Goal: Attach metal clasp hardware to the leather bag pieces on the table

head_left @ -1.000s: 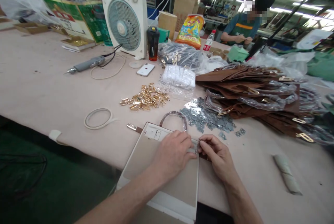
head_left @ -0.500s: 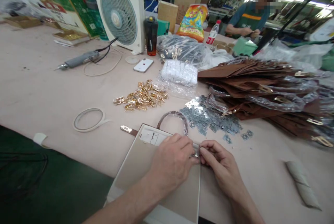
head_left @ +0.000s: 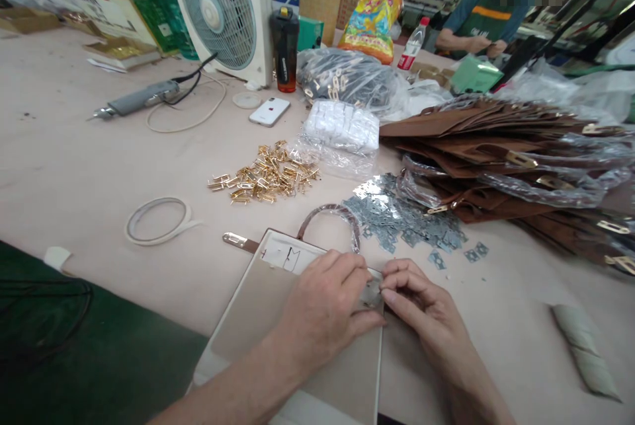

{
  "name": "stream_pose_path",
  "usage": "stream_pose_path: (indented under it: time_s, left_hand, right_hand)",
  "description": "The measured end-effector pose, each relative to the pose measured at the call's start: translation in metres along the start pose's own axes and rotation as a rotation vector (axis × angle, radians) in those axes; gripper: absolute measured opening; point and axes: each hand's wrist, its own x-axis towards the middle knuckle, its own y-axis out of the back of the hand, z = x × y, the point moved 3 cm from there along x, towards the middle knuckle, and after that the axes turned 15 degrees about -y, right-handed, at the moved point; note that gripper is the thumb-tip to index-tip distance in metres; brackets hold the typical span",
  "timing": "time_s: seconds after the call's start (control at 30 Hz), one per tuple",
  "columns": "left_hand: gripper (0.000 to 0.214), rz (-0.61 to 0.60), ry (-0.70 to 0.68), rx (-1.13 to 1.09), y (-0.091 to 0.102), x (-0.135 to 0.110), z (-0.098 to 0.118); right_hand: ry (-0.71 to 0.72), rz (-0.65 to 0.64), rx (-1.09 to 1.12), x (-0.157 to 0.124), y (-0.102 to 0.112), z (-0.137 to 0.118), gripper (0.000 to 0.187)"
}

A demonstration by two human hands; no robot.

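A bag panel [head_left: 248, 319] with a beige inner face lies before me, its plastic-wrapped brown handle [head_left: 317, 213] arching from the top edge. From its top left corner sticks out a brown strap [head_left: 241, 241] with a shiny metal plate. My left hand [head_left: 322, 306] rests on the panel, thumb spread away from the fingers. Between that thumb and forefinger a small metal washer plate [head_left: 371, 294] shows near the top right corner. My right hand [head_left: 424, 303] is pinched at the panel's right edge beside this plate; what its fingertips hold is hidden.
Gold prong fasteners [head_left: 268, 174] and grey metal plates [head_left: 407, 213] lie in piles beyond the panel. Brown bag pieces [head_left: 496, 160] are stacked right. A tape roll [head_left: 159, 220], electric screwdriver [head_left: 139, 100], phone [head_left: 269, 112] and fan [head_left: 218, 15] stand left. A co-worker [head_left: 476, 22] is behind.
My left thumb has moved down, away from the forefinger, uncovering more of the metal plate. My right hand stays pinched at the edge. The camera view has shifted slightly.
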Motion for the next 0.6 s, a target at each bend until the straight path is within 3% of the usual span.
stream_pose_path:
  time_s: [0.6]
  left_hand:
    - [0.034, 0.048, -0.008, -0.017, -0.0004, 0.0043, -0.0002]
  right_hand:
    - [-0.014, 0.051, -0.14, 0.0031, -0.0065, 0.008, 0.019]
